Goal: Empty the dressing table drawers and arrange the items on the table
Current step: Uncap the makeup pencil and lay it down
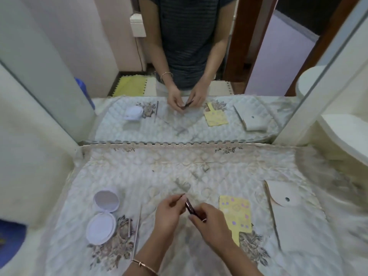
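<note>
Both of my hands meet over the middle of the dressing table (179,162), which is covered by a quilted cloth. My left hand (169,214) and my right hand (209,222) together pinch a small dark stick-shaped item (190,208), one hand at each end. An open lilac compact (104,215) lies to the left. Beside it rest a thin long stick (137,230) and a short one (129,228). A yellow dotted card (236,214) lies to the right, and a beige flap pouch (286,212) further right. No drawer shows.
A mirror (189,66) stands along the table's back edge and reflects the hands and items. White side panels (35,136) flank the left. A rounded white shelf unit (342,132) is at the right. A blue object (10,240) sits at the lower left.
</note>
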Available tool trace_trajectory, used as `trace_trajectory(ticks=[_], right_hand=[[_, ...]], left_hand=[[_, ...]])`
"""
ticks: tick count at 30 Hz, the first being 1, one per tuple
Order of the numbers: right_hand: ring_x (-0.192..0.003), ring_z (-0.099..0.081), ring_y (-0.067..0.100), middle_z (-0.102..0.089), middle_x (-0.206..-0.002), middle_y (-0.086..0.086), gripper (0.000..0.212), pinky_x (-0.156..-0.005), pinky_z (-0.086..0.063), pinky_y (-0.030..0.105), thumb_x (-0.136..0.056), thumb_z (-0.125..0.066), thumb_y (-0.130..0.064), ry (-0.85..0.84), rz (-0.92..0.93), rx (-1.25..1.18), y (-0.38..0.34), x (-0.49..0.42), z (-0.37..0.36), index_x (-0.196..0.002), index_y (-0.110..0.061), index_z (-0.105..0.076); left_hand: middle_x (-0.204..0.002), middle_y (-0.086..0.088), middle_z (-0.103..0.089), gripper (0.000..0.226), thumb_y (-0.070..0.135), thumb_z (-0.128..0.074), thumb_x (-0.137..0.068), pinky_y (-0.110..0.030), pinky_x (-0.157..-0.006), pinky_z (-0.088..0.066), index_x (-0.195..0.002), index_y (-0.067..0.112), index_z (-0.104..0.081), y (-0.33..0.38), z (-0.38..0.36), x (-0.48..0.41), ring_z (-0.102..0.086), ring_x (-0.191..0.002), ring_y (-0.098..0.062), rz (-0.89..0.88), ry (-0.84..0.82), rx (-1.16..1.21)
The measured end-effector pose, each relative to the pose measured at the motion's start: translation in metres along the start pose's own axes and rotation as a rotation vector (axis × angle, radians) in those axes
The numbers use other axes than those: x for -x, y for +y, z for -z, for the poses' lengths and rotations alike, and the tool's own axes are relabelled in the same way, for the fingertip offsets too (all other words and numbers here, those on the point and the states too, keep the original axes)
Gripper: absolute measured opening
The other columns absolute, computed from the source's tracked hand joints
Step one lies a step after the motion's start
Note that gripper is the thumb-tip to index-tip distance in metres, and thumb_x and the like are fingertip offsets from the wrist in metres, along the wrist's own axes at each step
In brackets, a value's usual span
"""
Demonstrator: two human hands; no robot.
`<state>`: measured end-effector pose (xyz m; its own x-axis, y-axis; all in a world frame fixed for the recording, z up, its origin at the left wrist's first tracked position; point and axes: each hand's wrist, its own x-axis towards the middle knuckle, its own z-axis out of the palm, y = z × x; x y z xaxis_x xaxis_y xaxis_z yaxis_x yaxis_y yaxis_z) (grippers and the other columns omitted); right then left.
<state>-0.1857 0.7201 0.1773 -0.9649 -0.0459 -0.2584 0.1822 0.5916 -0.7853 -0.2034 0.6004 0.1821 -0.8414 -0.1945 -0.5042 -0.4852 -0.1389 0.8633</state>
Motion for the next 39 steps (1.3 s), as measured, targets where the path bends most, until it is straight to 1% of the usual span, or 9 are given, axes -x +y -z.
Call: trace_trajectory(ticks=[2,5,10,14,18,22,29,33,39], right_hand=[[-0.062,-0.051,0.005,-0.054,-0.065,-0.008,0.03,-0.058,-0.037,0.015,-0.078,-0.068,-0.021,-0.012,-0.023,0.005,-0.003,0.004,-0.007,-0.062,-0.034,-0.045],[-0.061,-0.05,0.0,-0.055,-0.064,-0.01,0.025,-0.056,-0.039,0.014,-0.078,-0.068,-0.021,-0.04,-0.124,-0.07,0.002,0.013,-0.016,-0.064,-0.032,-0.051],[-0.065,-0.056,0.006,-0.059,-0.07,-0.012,0.008,-0.054,-0.042,0.005,-0.083,-0.064,-0.019,0.015,-0.163,-0.149,-0.002,0.007,-0.019,-0.079,-0.024,-0.059],[-0.068,-0.058,0.003,-0.062,-0.072,-0.009,0.003,-0.06,-0.044,0.006,-0.081,-0.065,-0.019,-0.014,-0.151,-0.156,-0.014,0.0,-0.025,-0.081,-0.022,-0.064],[-0.07,-0.063,0.011,-0.067,-0.075,-0.001,0.008,-0.076,-0.055,0.031,-0.074,-0.069,-0.021,-0.119,-0.167,-0.135,-0.024,-0.001,-0.051,-0.082,-0.021,-0.067],[-0.069,-0.061,0.007,-0.066,-0.076,-0.002,0.008,-0.06,-0.047,0.01,-0.075,-0.065,-0.022,-0.193,-0.138,-0.071,-0.041,-0.006,-0.078,-0.083,-0.02,-0.066],[-0.077,-0.062,0.013,-0.065,-0.073,-0.004,0.007,-0.069,-0.051,0.029,-0.077,-0.06,-0.023,-0.248,-0.146,0.089,-0.059,-0.018,-0.101,-0.08,-0.019,-0.064],[-0.077,-0.058,0.017,-0.059,-0.082,-0.003,0.007,-0.053,-0.038,0.025,-0.08,-0.054,-0.027,-0.249,-0.163,0.266,-0.059,-0.017,-0.103,-0.08,-0.02,-0.053],[-0.09,-0.062,0.02,-0.066,-0.098,0.004,0.022,-0.072,-0.049,0.032,-0.084,-0.054,-0.03,-0.161,-0.125,0.337,-0.054,-0.014,-0.098,-0.099,-0.014,-0.057]], left_hand=[[-0.075,-0.008,-0.066,0.016,0.014,-0.062,-0.085,-0.023,-0.069,-0.05,-0.09,0.0,-0.069,0.01,0.013,-0.005,-0.059,-0.071,-0.018,0.007,0.127,0.086],[-0.075,-0.007,-0.065,0.012,0.014,-0.064,-0.085,-0.019,-0.062,-0.052,-0.089,0.004,-0.068,0.036,0.045,-0.022,-0.059,-0.07,-0.017,-0.072,0.194,0.058],[-0.072,-0.002,-0.068,0.012,0.021,-0.069,-0.079,-0.027,-0.068,-0.052,-0.082,0.01,-0.072,0.028,0.06,-0.016,-0.061,-0.064,-0.014,-0.142,0.073,-0.496],[-0.086,-0.001,-0.072,0.019,0.029,-0.066,-0.081,-0.018,-0.066,-0.046,-0.091,0.014,-0.071,-0.007,0.074,-0.006,-0.064,-0.077,-0.012,-0.134,0.136,-0.736],[-0.085,-0.001,-0.067,0.019,0.025,-0.064,-0.083,-0.023,-0.073,-0.043,-0.099,0.015,-0.062,-0.021,0.092,0.0,-0.059,-0.078,-0.014,-0.141,0.145,-0.784],[-0.078,0.003,-0.062,0.008,0.024,-0.063,-0.083,-0.021,-0.063,-0.036,-0.086,0.019,-0.058,-0.019,0.099,-0.003,-0.055,-0.077,-0.012,-0.179,0.144,-0.855],[-0.093,-0.007,-0.071,0.015,0.021,-0.057,-0.086,-0.025,-0.065,-0.037,-0.092,0.008,-0.064,-0.02,0.114,-0.015,-0.058,-0.08,-0.016,-0.16,0.162,-0.891],[-0.098,-0.009,-0.07,0.019,0.022,-0.052,-0.089,-0.033,-0.079,-0.044,-0.099,0.009,-0.061,-0.022,0.111,-0.014,-0.061,-0.094,-0.023,-0.187,0.106,-0.944],[-0.099,-0.009,-0.067,0.023,0.03,-0.047,-0.092,-0.036,-0.079,-0.043,-0.098,0.01,-0.057,-0.023,0.104,-0.011,-0.06,-0.094,-0.024,-0.242,0.055,-1.06]])
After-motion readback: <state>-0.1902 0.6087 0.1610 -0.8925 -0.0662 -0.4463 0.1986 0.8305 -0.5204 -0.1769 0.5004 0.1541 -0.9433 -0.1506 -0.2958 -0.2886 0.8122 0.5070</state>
